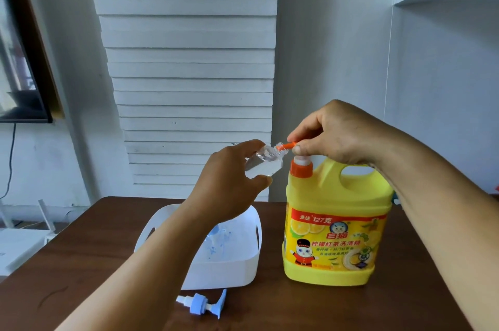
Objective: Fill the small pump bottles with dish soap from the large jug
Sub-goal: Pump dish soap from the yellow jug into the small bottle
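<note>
A large yellow dish soap jug (pixel 334 225) stands upright on the brown table (pixel 270 303), its orange pump (pixel 289 146) pointing left. My right hand (pixel 334 133) grips the pump head from above, fingers curled over it. My left hand (pixel 229 184) holds a small clear bottle (pixel 266 164), tilted, with its open neck right at the orange spout; clear liquid shows inside. A blue and white pump top (pixel 201 303) lies loose on the table near the front.
A white plastic basket (pixel 237 266) with handle slots sits left of the jug and holds more small bottles with blue parts (pixel 216 238). White slatted panels (pixel 189 60) lean on the wall behind. The table's left edge drops to white boxes (pixel 19 249) on the floor.
</note>
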A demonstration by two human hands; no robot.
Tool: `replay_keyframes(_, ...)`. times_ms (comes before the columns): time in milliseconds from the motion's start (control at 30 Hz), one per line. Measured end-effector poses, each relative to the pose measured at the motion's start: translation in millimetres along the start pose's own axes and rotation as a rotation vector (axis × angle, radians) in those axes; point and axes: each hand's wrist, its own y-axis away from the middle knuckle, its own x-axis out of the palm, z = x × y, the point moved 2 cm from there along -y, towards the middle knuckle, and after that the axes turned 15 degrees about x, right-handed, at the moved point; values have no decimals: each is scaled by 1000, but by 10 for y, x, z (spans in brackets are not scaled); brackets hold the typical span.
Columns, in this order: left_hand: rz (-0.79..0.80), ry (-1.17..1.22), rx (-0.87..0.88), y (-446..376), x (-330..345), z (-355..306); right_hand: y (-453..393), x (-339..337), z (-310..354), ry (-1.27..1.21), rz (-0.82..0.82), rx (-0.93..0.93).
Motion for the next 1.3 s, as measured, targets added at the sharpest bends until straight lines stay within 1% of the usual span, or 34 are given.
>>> replay_keyframes(167,-23,3,10,-23,-16,-2,7,-22,-10,-36,-39,-11)
replay_keyframes(400,-3,13,14,14,14,-1,17,13,-14,-13,-1,14)
replay_keyframes(567,-26,10,2,-21,-12,4,5,-23,-7,-32,-39,-7)
replay_keyframes(833,-2,5,-1,0,30,23,16,21,-20,-26,-5,4)
replay_keyframes(1133,-16,10,-7,-31,5,7,24,9,-21,-50,-53,-20)
replay_keyframes(1300,-9,8,-3,-2,20,16,16,34,-14,-12,-15,11)
